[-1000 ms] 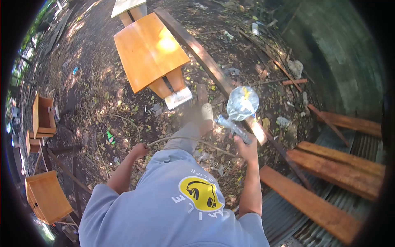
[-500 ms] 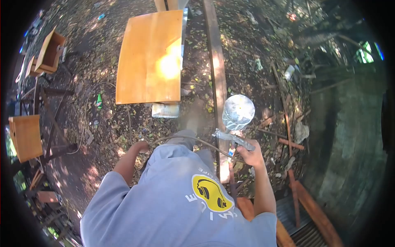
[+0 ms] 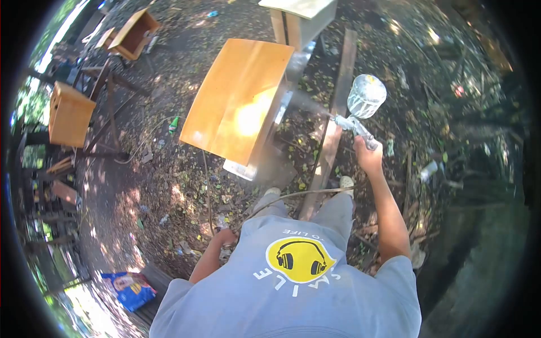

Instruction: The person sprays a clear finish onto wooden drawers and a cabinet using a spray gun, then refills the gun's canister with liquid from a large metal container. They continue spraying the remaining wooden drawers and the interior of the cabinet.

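Note:
My right hand (image 3: pixel 369 156) is wrapped around the handle of a spray gun (image 3: pixel 354 127), held out to the right. A paint-streaked cup (image 3: pixel 367 97) sits on top of the gun. Fine mist leaves its nozzle toward the side of a glossy orange-brown wooden piece (image 3: pixel 239 93) with a slightly curved top. My left hand (image 3: pixel 226 236) is low beside my left hip, fingers curled around a thin hose (image 3: pixel 207 191); the grip is partly hidden. Another stretch of hose (image 3: pixel 304 194) crosses in front of my legs toward the right.
A pale wooden cabinet (image 3: pixel 301 25) stands behind the orange-brown piece. A long plank (image 3: pixel 338 107) lies on the leaf-strewn ground. At left are wooden boxes (image 3: pixel 70 115) near a dark frame (image 3: pixel 110 107). A green bottle (image 3: pixel 173 125) and a blue bag (image 3: pixel 129 290) lie farther left.
My right hand has moved forward and outward with the spray gun, now pointed at the wooden piece's side, with mist showing. My view has shifted and turned; my left hand stays low by the hip.

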{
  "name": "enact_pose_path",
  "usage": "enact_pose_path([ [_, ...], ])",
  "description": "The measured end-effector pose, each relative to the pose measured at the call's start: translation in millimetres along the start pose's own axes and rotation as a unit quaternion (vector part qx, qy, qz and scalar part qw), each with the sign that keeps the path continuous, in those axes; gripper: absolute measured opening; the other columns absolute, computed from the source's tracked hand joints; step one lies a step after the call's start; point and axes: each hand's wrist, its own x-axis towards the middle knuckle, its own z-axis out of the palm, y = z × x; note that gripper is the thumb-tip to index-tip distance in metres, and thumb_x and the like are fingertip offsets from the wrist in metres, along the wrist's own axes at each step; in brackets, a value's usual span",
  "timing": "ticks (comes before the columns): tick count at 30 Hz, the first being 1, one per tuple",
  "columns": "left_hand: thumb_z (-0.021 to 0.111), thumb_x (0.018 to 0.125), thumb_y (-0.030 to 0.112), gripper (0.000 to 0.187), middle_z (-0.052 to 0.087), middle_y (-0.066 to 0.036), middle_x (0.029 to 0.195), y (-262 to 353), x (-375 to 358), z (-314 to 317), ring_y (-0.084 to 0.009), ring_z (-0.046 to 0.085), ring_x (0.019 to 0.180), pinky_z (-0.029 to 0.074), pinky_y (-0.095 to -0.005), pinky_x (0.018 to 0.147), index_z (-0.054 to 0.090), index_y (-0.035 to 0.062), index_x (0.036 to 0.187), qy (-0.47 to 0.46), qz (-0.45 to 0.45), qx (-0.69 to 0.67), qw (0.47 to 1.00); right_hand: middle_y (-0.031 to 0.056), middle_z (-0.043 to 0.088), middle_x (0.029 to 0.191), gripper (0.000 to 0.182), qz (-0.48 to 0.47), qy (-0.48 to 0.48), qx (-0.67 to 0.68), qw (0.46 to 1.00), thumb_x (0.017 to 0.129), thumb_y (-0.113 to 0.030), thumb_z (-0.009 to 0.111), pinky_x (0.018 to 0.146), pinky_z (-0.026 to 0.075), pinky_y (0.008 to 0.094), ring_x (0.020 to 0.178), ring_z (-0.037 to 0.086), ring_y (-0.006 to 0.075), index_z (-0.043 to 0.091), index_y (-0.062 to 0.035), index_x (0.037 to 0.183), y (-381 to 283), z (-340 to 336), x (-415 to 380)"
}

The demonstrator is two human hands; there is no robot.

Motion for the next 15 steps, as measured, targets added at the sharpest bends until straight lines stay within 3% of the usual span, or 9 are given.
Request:
enact_pose_path([
  [2, 0.057, 0.086, 0.048, 0.05, 0.066, -0.027, 0.096, 45.8, -6.1, 39.4, -0.0419, 0.064, 0.093, 0.051, -0.0473, 0.082, 0.069, -0.0004, 0.093, 0.033, -0.031, -0.046, 0.998, -0.0054, 0.053, 0.062, 0.02, 0.014, -0.006, -0.032, 0.999, 0.093, -0.017, 0.062, 0.047, 0.032, 0.0212, 0.052, 0.044, 0.003, 0.064, -0.003, 0.079, 7.6, -16.5, 44.6],
  [4, 0.057, 0.085, 0.046, 0.049, 0.065, -0.028, 0.095, 92.3, 4.9, 91.9, -0.0424, 0.064, 0.092, 0.05, -0.048, 0.082, 0.07, -0.0015, 0.09, 0.08, -0.02, -0.089, 0.993, -0.0043, 0.055, 0.066, 0.019, -0.135, -0.025, -0.052, 0.989, 0.093, -0.017, 0.062, 0.049, 0.035, 0.0219, 0.055, 0.045, 0.0043, 0.066, -0.0001, 0.085, 26.5, -32.5, 90.3],
  [5, 0.058, 0.083, 0.045, 0.048, 0.065, -0.028, 0.094, 111.2, 12.6, 131.3, -0.0423, 0.064, 0.092, 0.05, -0.0477, 0.083, 0.07, -0.0015, 0.087, 0.092, -0.001, -0.096, 0.991, -0.0026, 0.057, 0.069, 0.021, -0.059, -0.04, -0.023, 0.997, 0.093, -0.018, 0.062, 0.054, 0.037, 0.0224, 0.06, 0.046, 0.0055, 0.067, 0.0018, 0.09, 24.2, -40.7, 107.2],
  [6, 0.058, 0.081, 0.043, 0.046, 0.065, -0.029, 0.093, 131.2, 18.9, 168.3, -0.0422, 0.064, 0.091, 0.051, -0.0475, 0.083, 0.07, -0.0016, 0.084, 0.104, 0.017, -0.103, 0.989, -0.0011, 0.058, 0.07, 0.021, -0.159, -0.049, -0.133, 0.977, 0.094, -0.019, 0.062, 0.056, 0.039, 0.0221, 0.062, 0.049, 0.0062, 0.067, 0.0013, 0.092, 35.7, -53.2, 129.6],
  [11, 0.058, 0.079, 0.042, 0.045, 0.066, -0.028, 0.093, 283.9, -68.3, 220.2, -0.0421, 0.064, 0.091, 0.051, -0.0474, 0.083, 0.07, -0.001, 0.082, 0.175, -0.041, -0.284, 0.942, -0.0009, 0.058, 0.069, 0.019, 0.041, -0.026, 0.049, 0.998, 0.095, -0.019, 0.061, 0.057, 0.041, 0.0229, 0.062, 0.052, 0.0074, 0.065, 0.0001, 0.093, 28.7, -68.4, 167.2],
  [14, 0.058, 0.078, 0.042, 0.044, 0.066, -0.028, 0.093, 347.6, -108.0, 222.4, -0.0421, 0.065, 0.091, 0.051, -0.0474, 0.083, 0.07, -0.0007, 0.08, 0.211, -0.062, -0.374, 0.901, -0.0012, 0.058, 0.07, 0.017, 0.034, 0.015, 0.125, 0.991, 0.094, -0.017, 0.061, 0.056, 0.042, 0.023, 0.062, 0.052, 0.0074, 0.064, -0.0008, 0.089, 34.5, -73.2, 167.4],
  [15, 0.058, 0.078, 0.042, 0.044, 0.066, -0.028, 0.093, 364.4, -115.1, 222.3, -0.0421, 0.065, 0.091, 0.051, -0.0474, 0.083, 0.071, -0.0006, 0.08, 0.218, -0.072, -0.391, 0.892, -0.0006, 0.058, 0.073, 0.016, -0.004, 0.0, 0.087, 0.996, 0.093, -0.015, 0.062, 0.056, 0.043, 0.0227, 0.063, 0.052, 0.0074, 0.063, -0.0001, 0.087, 45.4, -79.7, 164.3],
])
